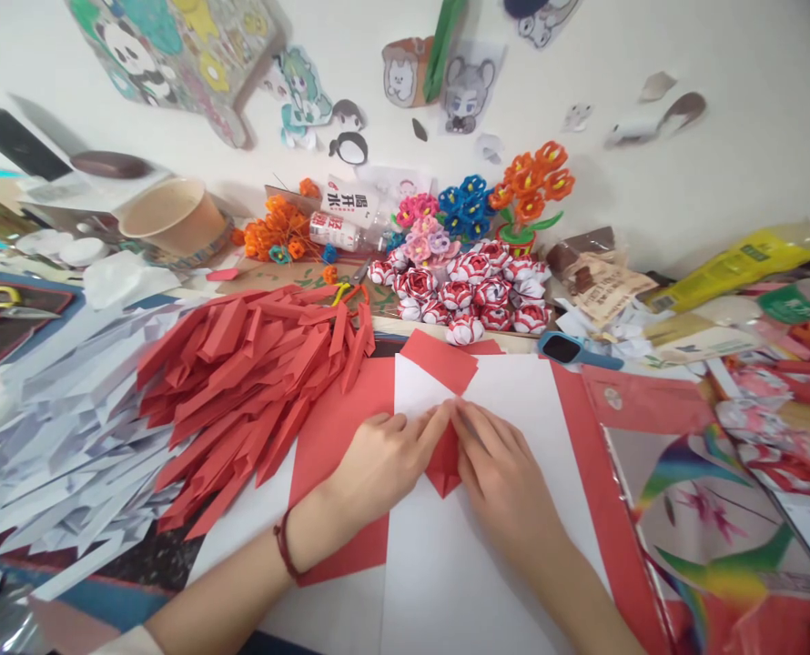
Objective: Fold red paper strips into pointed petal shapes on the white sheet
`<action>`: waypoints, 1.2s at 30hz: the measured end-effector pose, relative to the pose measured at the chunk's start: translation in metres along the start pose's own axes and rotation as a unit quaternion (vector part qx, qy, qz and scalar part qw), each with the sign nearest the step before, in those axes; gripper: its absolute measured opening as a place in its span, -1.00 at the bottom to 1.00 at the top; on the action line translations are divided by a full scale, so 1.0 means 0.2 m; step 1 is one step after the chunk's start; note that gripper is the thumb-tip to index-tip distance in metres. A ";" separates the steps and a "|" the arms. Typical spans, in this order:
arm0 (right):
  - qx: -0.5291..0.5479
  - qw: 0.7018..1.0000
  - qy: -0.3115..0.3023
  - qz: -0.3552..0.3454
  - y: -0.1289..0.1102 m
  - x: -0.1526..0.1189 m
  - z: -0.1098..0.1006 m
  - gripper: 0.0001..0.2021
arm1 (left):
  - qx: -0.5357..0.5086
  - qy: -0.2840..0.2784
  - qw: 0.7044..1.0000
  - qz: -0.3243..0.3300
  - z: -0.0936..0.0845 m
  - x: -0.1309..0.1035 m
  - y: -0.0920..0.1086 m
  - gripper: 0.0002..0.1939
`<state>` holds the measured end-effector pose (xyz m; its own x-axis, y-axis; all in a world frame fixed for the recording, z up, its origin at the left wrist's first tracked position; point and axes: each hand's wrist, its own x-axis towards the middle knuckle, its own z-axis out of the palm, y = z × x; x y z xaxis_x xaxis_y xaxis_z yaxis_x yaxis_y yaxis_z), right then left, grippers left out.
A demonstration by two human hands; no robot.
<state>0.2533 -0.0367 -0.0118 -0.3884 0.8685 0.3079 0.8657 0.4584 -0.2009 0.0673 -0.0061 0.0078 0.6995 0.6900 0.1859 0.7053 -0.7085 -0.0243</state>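
Note:
A small folded piece of red paper (444,468) lies over white sheets (439,564) in the middle. My left hand (388,455) presses on it from the left, its fingers bunched, with a dark red band on the wrist. From the right, my right hand (504,464) holds the same piece, its fingertips meeting those of my left hand at the top. Part of the fold is hidden under the fingers. Just above the hands is another red paper piece (439,359). Larger red sheets (343,437) show beneath the white ones.
Folded red strips (241,382) and white strips (70,428) are heaped at the left. Red-and-white paper flowers (473,287) stand behind the hands, near a blue watch (561,347). A plastic packet (712,509) lies right; scissors (9,305) lie far left.

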 end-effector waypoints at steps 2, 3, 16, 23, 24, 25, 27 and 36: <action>-0.003 1.000 0.004 -0.003 0.00 0.00 0.00 -0.59 | 0.008 0.000 1.000 0.009 0.00 0.00 0.00 -0.47; -0.005 1.000 0.005 -0.003 0.00 0.00 0.00 -0.59 | 0.011 -0.002 1.000 0.011 0.00 0.00 0.00 -0.47; -0.046 0.999 -0.015 0.021 -0.03 0.02 -0.01 -0.58 | 0.000 -0.001 1.000 0.017 -0.03 0.01 0.00 -0.52; -0.053 0.998 -0.028 0.026 -0.05 0.03 -0.02 -0.56 | 0.014 0.006 1.000 0.014 -0.05 -0.01 0.01 -0.52; -0.053 0.998 -0.027 0.026 -0.04 0.03 -0.02 -0.57 | 0.014 0.005 1.000 0.017 -0.04 -0.01 0.01 -0.51; -0.053 0.998 -0.026 0.026 -0.04 0.03 -0.02 -0.57 | 0.013 0.001 1.000 0.017 -0.03 -0.01 0.01 -0.50; -0.056 0.998 -0.025 0.022 -0.04 0.03 -0.01 -0.58 | 0.011 -0.011 1.000 0.012 -0.01 -0.01 0.01 -0.47; -0.099 0.993 -0.037 0.048 -0.07 0.03 -0.04 -0.60 | 0.064 -0.044 0.997 0.028 -0.04 0.01 0.03 -0.46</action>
<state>0.2414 -0.0385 0.0007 -0.3179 0.9211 0.2249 0.9417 0.3343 -0.0376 0.0718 -0.0094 0.0154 0.7419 0.6638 0.0947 0.6695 -0.7255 -0.1594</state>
